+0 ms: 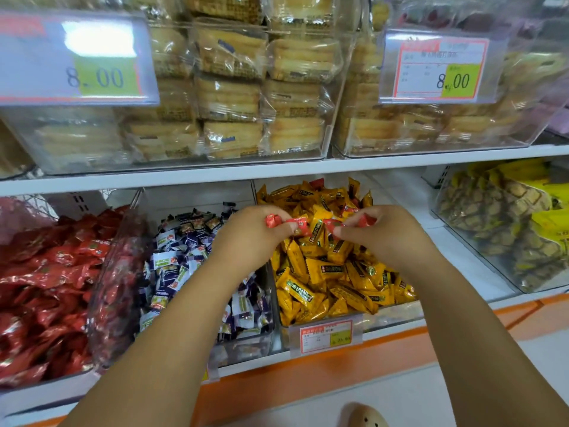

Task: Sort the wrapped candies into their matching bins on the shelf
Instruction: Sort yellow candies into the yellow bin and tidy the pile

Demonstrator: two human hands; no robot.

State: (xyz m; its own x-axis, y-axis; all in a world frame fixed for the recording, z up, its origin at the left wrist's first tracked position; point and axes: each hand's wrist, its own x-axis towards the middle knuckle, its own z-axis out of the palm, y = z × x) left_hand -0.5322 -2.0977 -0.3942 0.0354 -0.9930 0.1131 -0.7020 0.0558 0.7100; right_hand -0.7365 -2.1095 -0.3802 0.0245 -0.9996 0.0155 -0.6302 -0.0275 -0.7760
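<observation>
Three clear bins sit on the lower shelf: red candies (46, 282) at the left, purple-and-white candies (184, 260) in the middle, yellow candies (335, 272) at the right. My left hand (249, 238) hovers over the divider between the purple and yellow bins and grips red wrapped candies (286, 224) in its fingers. Above the yellow bin, my right hand (375, 232) pinches more red wrapped candies (365, 220). A few red candies (317, 183) lie among the yellow ones at the back.
A bin of yellow-packaged snacks (505, 223) stands at the far right. The upper shelf (277, 169) carries clear boxes of wrapped cakes (231, 97) with price tags (431, 66). A price label (326, 335) hangs on the yellow bin's front. A shoe (366, 416) shows below.
</observation>
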